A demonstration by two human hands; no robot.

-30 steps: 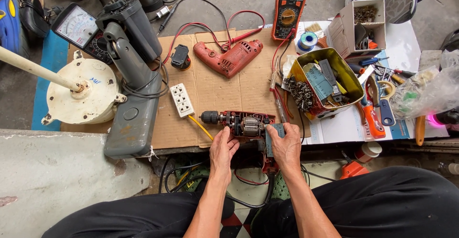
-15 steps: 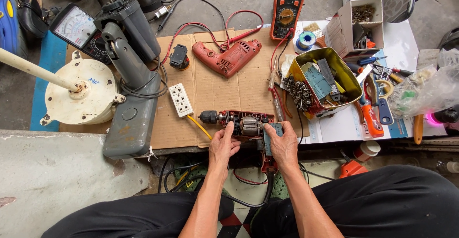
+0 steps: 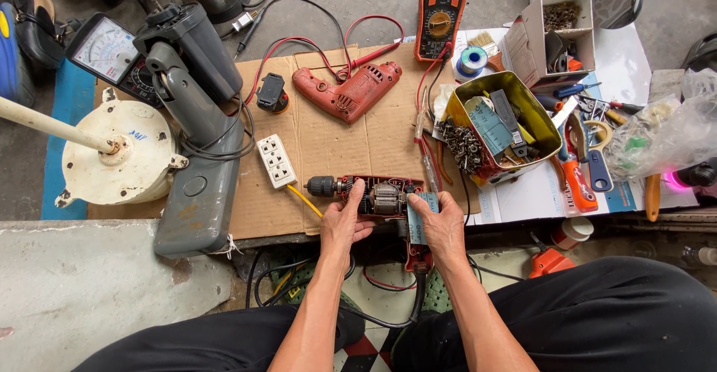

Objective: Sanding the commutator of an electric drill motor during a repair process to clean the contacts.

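Note:
An opened red electric drill (image 3: pixel 373 196) lies at the near edge of the cardboard sheet (image 3: pixel 328 140), its motor and black chuck exposed. My left hand (image 3: pixel 345 222) rests on the drill's front end, fingers on the gear area by the chuck. My right hand (image 3: pixel 442 226) grips the rear of the drill and presses a small blue-grey strip (image 3: pixel 418 219), like sandpaper, against it. The drill's other red shell half (image 3: pixel 347 92) lies farther back on the cardboard.
An orange digital multimeter (image 3: pixel 442 10) with red leads sits at the back. A white power strip (image 3: pixel 276 160), grey stand (image 3: pixel 196 118), white fan motor (image 3: pixel 116 155), analog meter (image 3: pixel 101 47), yellow tin of parts (image 3: pixel 500 125), box of screws (image 3: pixel 556 36) and loose tools (image 3: pixel 579 170) surround the work.
Both hands have closed in around the opened drill; my right hand slid the blue-grey strip inward against the motor section, and my left hand moved up onto the front end.

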